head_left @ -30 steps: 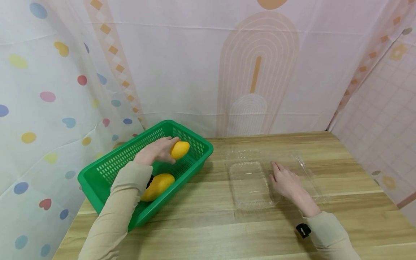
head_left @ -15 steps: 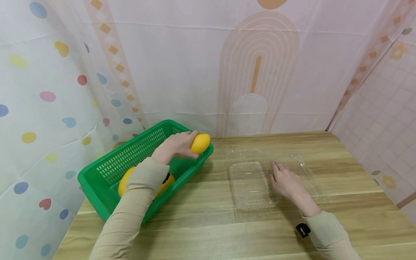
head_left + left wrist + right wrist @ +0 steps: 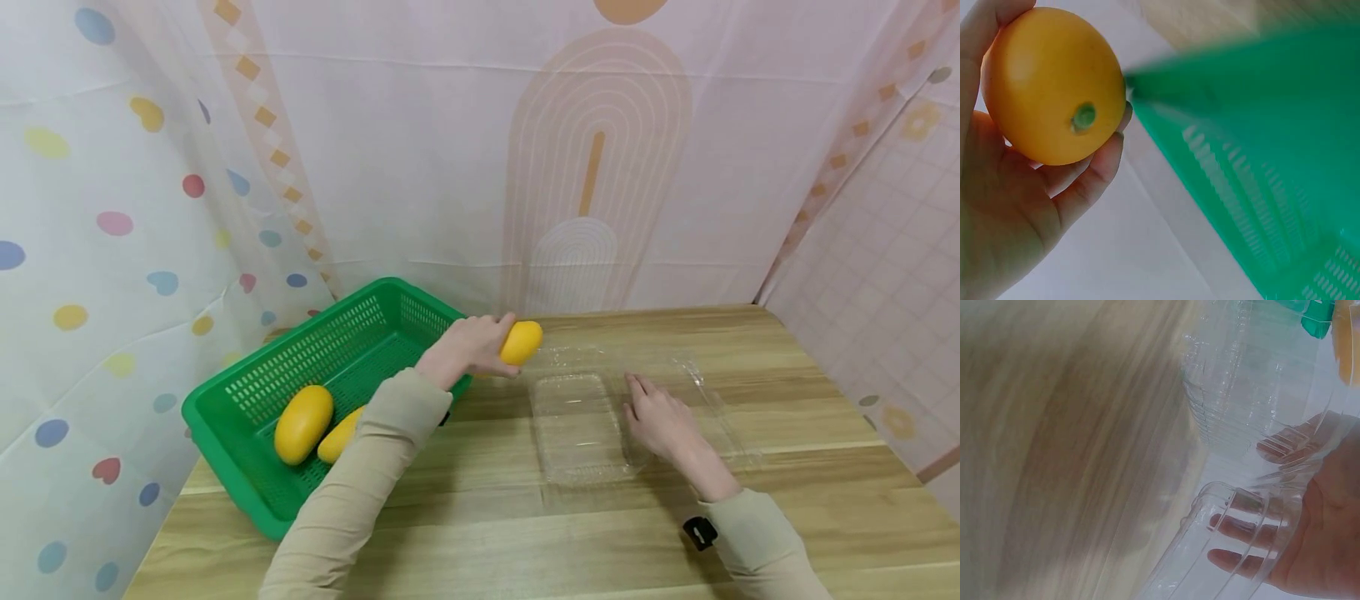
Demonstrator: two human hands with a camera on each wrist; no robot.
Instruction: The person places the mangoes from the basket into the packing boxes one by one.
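One green basket [image 3: 367, 362] beside clear container [image 3: 577, 427]

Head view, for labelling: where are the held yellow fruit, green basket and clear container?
Held fruit [image 3: 522, 342]: head view, exposed end.
Green basket [image 3: 318, 350]: head view, long perforated wall.
Clear container [image 3: 576, 427]: head view, flat left panel.

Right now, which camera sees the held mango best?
The left wrist view: the mango looks big, its green stem spot showing. The head view shows it small, partly behind the left hand. The right wrist view shows just a yellowish piece at the edge, probably it.
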